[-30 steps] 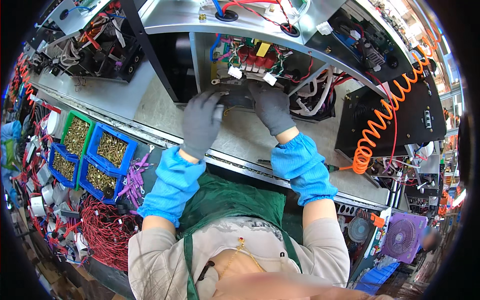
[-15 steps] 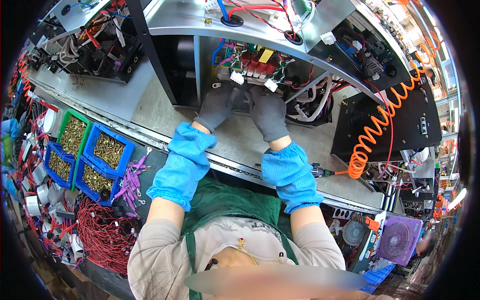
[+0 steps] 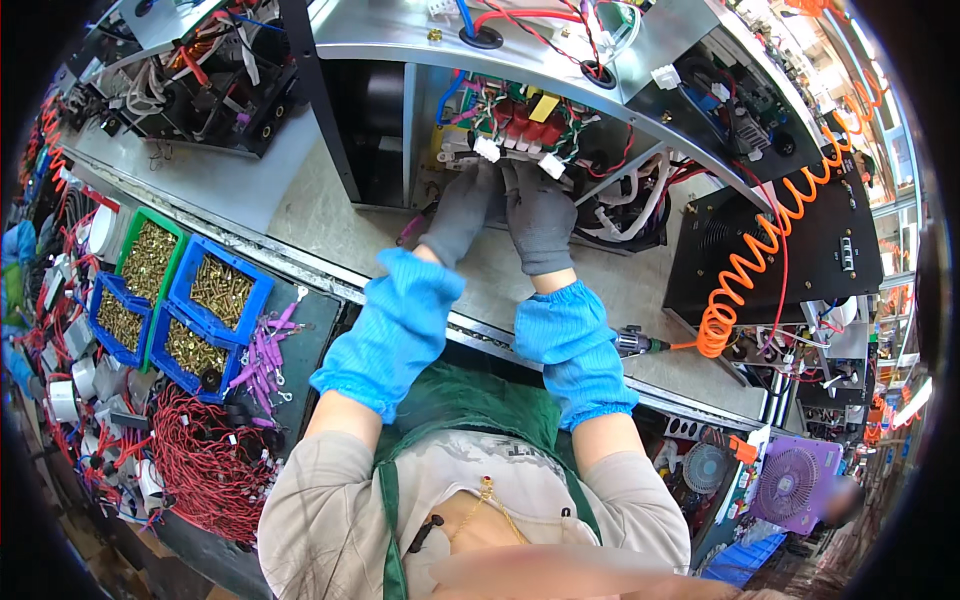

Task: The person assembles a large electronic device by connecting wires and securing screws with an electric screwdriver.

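Both hands wear grey gloves and reach into the open front of a metal chassis [image 3: 520, 52]. My left hand [image 3: 462, 212] and my right hand [image 3: 540, 220] sit close together below the circuit board [image 3: 515, 125]. Their fingers look closed and drawn together, but the tips and whatever they hold are hidden. Beside my left hand, a short dark cable with a purple end [image 3: 410, 229] slants down. Two white connectors [image 3: 487, 149] on twisted wires hang just above the fingers. A black fan [image 3: 625, 225] with white and red cables lies to the right of my right hand.
Blue and green bins of brass screws [image 3: 222, 290] stand at left, near purple cable lugs [image 3: 265, 360] and a red wire heap [image 3: 210, 465]. An orange coiled hose [image 3: 745, 265] runs to a power driver [image 3: 632, 342] by my right sleeve. A black panel [image 3: 845, 240] stands at right.
My left hand has moved right and deeper under the board, closer to my right hand. The purple cable end now shows beside it. My right hand stays about where it was.
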Demonstrator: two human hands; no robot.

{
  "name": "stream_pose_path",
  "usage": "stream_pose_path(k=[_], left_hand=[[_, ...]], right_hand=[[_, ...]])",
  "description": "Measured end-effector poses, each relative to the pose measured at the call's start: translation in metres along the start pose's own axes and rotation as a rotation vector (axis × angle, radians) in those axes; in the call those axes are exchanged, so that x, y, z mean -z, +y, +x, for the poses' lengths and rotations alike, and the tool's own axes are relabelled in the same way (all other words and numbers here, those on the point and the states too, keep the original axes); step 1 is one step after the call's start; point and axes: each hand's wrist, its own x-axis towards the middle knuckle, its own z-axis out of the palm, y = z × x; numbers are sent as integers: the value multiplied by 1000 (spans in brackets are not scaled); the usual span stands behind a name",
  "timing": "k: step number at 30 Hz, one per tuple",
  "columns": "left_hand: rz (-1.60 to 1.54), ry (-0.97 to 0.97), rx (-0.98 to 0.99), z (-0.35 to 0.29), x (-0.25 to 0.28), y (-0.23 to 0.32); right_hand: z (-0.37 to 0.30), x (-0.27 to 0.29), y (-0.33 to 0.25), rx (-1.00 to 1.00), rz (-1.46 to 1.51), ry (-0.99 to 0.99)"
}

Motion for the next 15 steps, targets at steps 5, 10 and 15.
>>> stream_pose_path(k=[5, 10, 15], left_hand=[[501, 313, -157, -46, 36, 45], [711, 283, -387, -33, 58, 82], [850, 24, -425, -21, 75, 50]], right_hand=[[1, 23, 6, 44, 149, 107], [16, 39, 6, 292, 80, 101], [20, 38, 15, 277, 45, 5]])
